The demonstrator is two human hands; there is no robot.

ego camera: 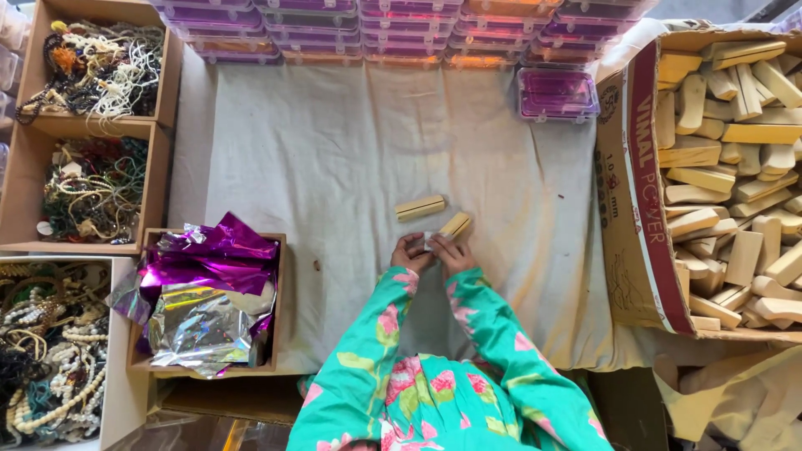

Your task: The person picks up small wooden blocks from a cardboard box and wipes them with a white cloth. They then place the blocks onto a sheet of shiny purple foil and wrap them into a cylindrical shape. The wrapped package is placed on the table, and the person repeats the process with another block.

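On my right I see a large open cardboard carton [637, 192], brown with a red band down its near flap, full of pale wooden blocks [735, 167]. Along the top edge runs a row of stacked clear plastic cases [401, 29] tinted purple and orange, with one more purple case [557, 93] lying alone just beside the carton. To my left stand open brown cardboard boxes: two of beaded necklaces [93, 67], one of crumpled purple and silver foil [209, 292], and a white box [125, 392] below.
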